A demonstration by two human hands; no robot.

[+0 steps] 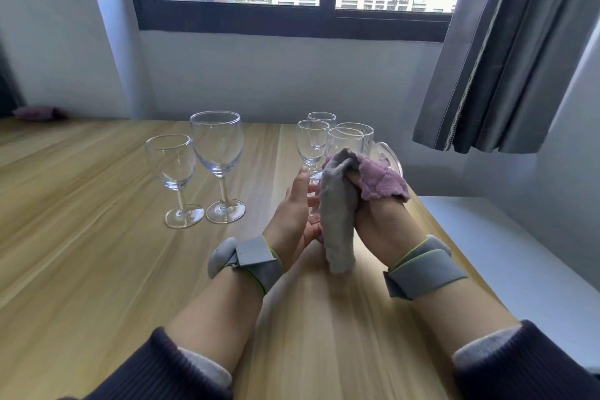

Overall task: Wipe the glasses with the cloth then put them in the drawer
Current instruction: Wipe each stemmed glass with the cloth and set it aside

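Note:
A clear stemmed glass (388,155) is tilted above the wooden table (97,237); only its bowl shows, past the cloth. A grey and pink cloth (339,204) is wrapped over that glass, and my right hand (383,221) grips the cloth. My left hand (292,217) holds the lower part of the glass, which is mostly hidden. Two wine glasses stand upright to the left, a small one (170,169) and a taller one (217,146). Behind my hands stand a small stemmed glass (312,141), another (321,116) and two ribbed tumblers (345,140). No drawer is in view.
The table's right edge runs diagonally beside my right wrist, with a white ledge (487,237) below it. A grey curtain (506,58) hangs at the right under the window (292,19). A purple cloth-like lump (39,113) lies at the table's far left.

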